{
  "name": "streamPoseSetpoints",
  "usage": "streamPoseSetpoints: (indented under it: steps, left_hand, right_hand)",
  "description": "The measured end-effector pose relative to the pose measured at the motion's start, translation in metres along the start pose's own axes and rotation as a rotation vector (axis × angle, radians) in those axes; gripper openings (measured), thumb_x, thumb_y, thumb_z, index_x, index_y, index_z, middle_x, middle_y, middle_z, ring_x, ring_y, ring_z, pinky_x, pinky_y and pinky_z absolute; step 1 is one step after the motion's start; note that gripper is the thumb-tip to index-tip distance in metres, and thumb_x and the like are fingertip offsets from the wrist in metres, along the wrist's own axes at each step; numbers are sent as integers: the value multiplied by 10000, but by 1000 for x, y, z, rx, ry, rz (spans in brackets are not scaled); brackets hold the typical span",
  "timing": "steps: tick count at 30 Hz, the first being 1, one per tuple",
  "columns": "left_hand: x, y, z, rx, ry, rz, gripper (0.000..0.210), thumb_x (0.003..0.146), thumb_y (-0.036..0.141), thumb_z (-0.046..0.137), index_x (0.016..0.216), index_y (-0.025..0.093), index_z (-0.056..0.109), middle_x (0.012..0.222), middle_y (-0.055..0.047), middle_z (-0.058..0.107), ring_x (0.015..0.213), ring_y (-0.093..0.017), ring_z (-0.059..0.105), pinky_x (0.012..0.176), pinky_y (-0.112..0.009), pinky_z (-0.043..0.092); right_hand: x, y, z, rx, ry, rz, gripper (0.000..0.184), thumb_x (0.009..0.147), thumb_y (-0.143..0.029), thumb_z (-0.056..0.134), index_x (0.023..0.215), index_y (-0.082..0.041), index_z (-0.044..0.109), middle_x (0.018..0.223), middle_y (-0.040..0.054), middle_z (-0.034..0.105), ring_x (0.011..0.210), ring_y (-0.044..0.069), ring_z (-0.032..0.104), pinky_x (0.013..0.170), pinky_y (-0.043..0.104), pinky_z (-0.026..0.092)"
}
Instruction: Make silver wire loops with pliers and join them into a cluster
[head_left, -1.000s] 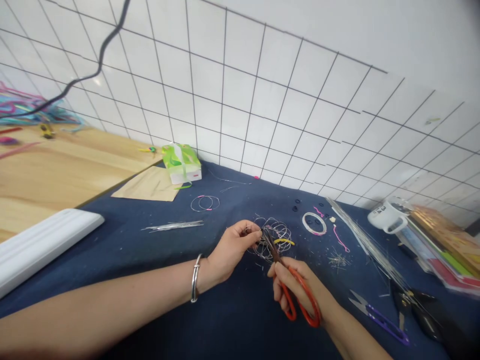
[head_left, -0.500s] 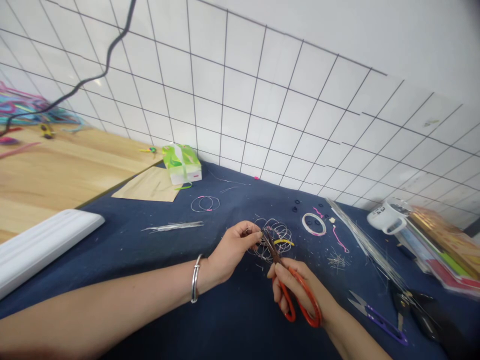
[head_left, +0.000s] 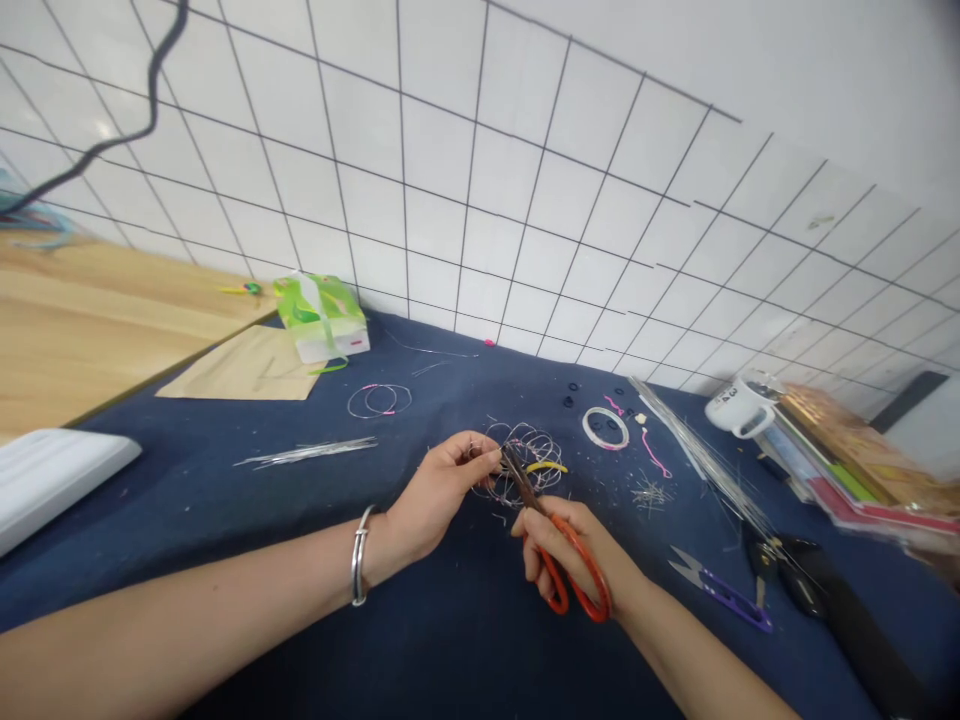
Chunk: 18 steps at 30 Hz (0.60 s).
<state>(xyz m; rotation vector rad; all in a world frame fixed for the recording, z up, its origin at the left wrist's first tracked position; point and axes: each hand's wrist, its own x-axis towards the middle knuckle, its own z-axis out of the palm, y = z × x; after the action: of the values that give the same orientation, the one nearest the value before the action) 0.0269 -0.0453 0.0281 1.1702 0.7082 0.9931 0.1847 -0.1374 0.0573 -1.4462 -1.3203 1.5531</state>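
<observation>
A loose tangle of looped silvery wire (head_left: 541,445) lies on the dark blue cloth (head_left: 420,640), with a short yellow strip (head_left: 547,467) across it. My left hand (head_left: 450,485) pinches the wire at the tangle's left side between thumb and fingers. In my right hand (head_left: 574,535) are scissors (head_left: 581,560) with red-orange handles, my fingers wrapped about the grips. Their dark blades point up and left, with the tips close beside my left fingertips. Whether the blades touch the wire I cannot make out.
On the right lie a white ring roll (head_left: 605,428), wire clippings (head_left: 651,494), long wires (head_left: 697,455), purple snips (head_left: 724,592) and a white mug (head_left: 739,405). Leftward are straight wires (head_left: 307,453), a wire ring (head_left: 379,401), brown paper (head_left: 240,370), a green tissue pack (head_left: 322,315) and a white block (head_left: 60,480).
The view has swung a little to the right, so everything sits further left in the picture. Both hands keep their holds on the wire and the scissors.
</observation>
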Motion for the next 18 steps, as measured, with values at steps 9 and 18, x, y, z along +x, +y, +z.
streamPoseSetpoints:
  steps: [9, 18]
  left_hand:
    - [-1, 2, 1, -14, 15, 36, 112, 784, 263, 572, 784, 151, 559, 730, 7, 531, 628, -90, 483, 596, -223, 397]
    - [-2, 6, 0, 45, -1, 47, 111, 782, 261, 563, 770, 151, 555, 713, 2, 544, 622, -100, 500, 590, -229, 416]
  right_hand:
    - [2, 4, 10, -92, 112, -33, 384, 815, -526, 436, 863, -151, 503, 563, -31, 532, 386, 60, 474, 370, 163, 376]
    - [0, 4, 19, -304, 240, -72, 353, 830, -518, 407, 795, -177, 492, 544, -37, 497, 398, 65, 450, 382, 169, 350]
